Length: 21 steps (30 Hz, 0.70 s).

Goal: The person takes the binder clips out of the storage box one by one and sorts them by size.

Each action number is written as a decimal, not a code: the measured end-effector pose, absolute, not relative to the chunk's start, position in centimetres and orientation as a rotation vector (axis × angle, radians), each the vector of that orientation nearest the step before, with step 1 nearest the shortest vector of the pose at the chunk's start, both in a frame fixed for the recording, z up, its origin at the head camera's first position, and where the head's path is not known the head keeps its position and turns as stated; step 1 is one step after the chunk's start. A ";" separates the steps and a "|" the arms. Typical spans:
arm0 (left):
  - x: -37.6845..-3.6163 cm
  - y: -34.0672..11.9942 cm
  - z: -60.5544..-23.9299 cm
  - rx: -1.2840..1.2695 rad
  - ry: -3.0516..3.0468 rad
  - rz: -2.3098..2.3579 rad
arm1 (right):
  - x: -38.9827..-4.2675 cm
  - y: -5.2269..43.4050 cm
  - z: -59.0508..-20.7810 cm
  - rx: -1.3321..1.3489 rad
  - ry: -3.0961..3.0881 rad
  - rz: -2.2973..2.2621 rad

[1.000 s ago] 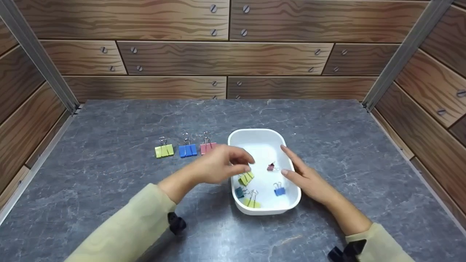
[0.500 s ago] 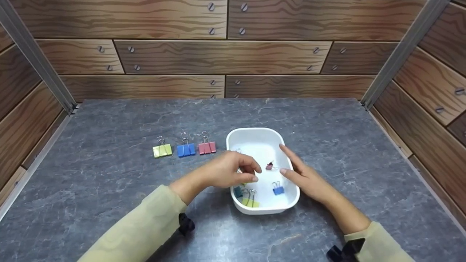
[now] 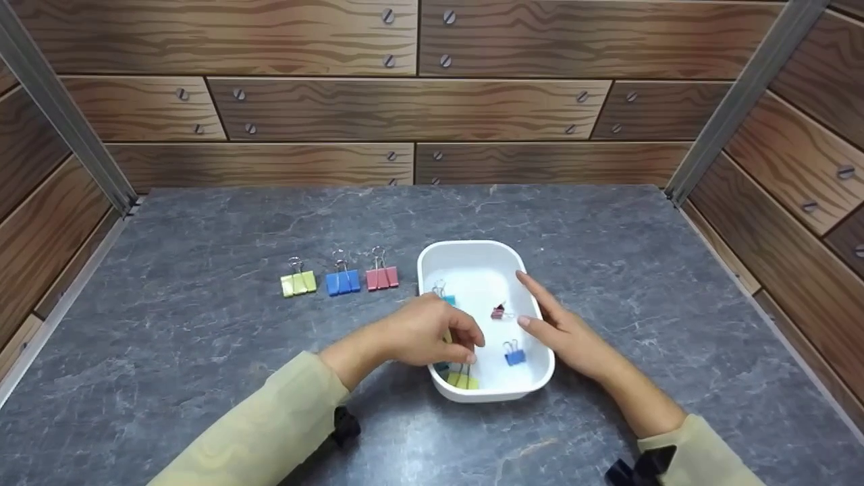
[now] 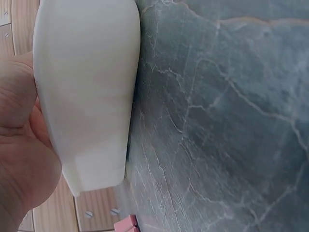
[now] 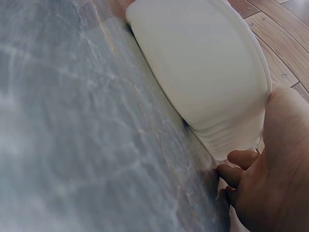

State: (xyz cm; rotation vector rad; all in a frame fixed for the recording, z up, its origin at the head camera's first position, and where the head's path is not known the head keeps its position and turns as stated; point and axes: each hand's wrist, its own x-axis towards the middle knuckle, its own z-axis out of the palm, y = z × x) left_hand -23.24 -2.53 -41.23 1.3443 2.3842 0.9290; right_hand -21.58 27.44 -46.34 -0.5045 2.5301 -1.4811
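On the surface [image 3: 587,223], a white tub [image 3: 469,255] is clamped at its rim by the right hand [image 3: 570,334], likely for steadying. Left hand [image 3: 428,335] held over left wall, fingers curled; pinch can't be told. Large clips [image 3: 343,282] lined up outside, likely sorted; smaller clips [image 3: 514,356] scattered inside.

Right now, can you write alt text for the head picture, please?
A person's left hand reaches into a white tub holding small colored clips, while the right hand touches its side. Left of it, yellow, blue and pink clips line up on a gray table.
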 end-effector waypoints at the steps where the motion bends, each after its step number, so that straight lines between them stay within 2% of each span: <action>1: -23.2 -2.5 -41.3 1.356 2.385 0.917 | -21.5 27.5 -46.4 -0.502 2.529 -1.481; 21: -23.1 -2.4 -41.4 1.387 2.426 0.783 | -21.5 27.4 -46.5 -0.499 2.526 -1.492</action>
